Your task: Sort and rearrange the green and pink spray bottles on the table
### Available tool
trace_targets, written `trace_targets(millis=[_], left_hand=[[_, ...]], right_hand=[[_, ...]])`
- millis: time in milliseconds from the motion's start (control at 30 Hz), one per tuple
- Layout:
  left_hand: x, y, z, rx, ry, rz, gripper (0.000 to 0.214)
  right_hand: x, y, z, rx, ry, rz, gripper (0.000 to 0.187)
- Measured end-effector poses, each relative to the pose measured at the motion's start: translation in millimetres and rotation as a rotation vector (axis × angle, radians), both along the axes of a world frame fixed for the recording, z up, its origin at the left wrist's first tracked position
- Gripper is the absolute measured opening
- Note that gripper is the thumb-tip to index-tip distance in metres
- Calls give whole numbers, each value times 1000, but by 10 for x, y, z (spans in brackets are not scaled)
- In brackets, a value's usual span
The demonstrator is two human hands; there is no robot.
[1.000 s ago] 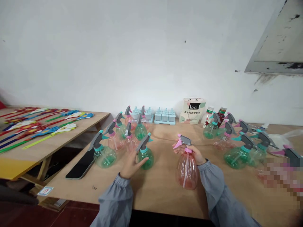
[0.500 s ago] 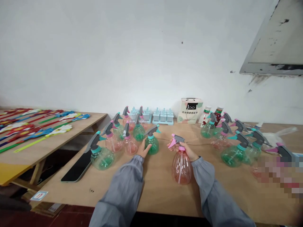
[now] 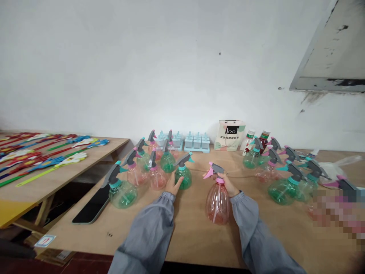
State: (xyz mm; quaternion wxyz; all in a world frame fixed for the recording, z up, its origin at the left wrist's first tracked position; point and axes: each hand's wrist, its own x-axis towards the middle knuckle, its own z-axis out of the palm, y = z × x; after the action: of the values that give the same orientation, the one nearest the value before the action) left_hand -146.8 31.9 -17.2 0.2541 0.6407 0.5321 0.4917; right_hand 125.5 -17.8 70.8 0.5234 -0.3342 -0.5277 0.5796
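My left hand [image 3: 173, 184] is wrapped round the side of a small green spray bottle [image 3: 185, 177] that stands upright on the table, its thumb across the front. The bottle has a grey head with a turquoise trigger and collar. My right hand [image 3: 228, 184] grips a pink spray bottle [image 3: 217, 203] at the neck, just under its grey and pink head. Its fingers are partly hidden behind the head. The pink bottle leans slightly, and I cannot tell whether its base touches the table. Beside my left hand stands another pink spray bottle [image 3: 157, 179].
More spray bottles stand on the left, including a green one [image 3: 123, 195] next to a phone [image 3: 91, 205], and on the right, including another green one [image 3: 282, 190]. Light blue moulds [image 3: 197, 143], a paper bag [image 3: 229, 136] and drink bottles line the wall. Hand-shaped clappers [image 3: 61, 161] cover the left table.
The pink bottle in my right hand leans a little more, its base shifted slightly left. My left hand keeps its hold on the green bottle. The view has shifted slightly.
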Motion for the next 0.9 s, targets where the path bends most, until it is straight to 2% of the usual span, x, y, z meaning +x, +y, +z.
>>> trace_targets(millis=[67, 267, 500, 733, 900], left_hand=[[8, -4, -14, -2, -21, 3, 60], [7, 3, -17, -19, -57, 3, 58], [19, -2, -32, -25, -50, -23, 60], [75, -39, -29, -23, -80, -40, 58], [118, -75, 15, -22, -86, -15, 57]], right_hand=[[5, 8, -6, -15, -7, 5, 40], [-40, -2, 18, 93, 70, -56, 29], [-29, 19, -74, -45, 66, -100, 26], [-77, 10, -75, 29, 192, -173, 31], [-100, 16, -118, -67, 216, -170, 29]])
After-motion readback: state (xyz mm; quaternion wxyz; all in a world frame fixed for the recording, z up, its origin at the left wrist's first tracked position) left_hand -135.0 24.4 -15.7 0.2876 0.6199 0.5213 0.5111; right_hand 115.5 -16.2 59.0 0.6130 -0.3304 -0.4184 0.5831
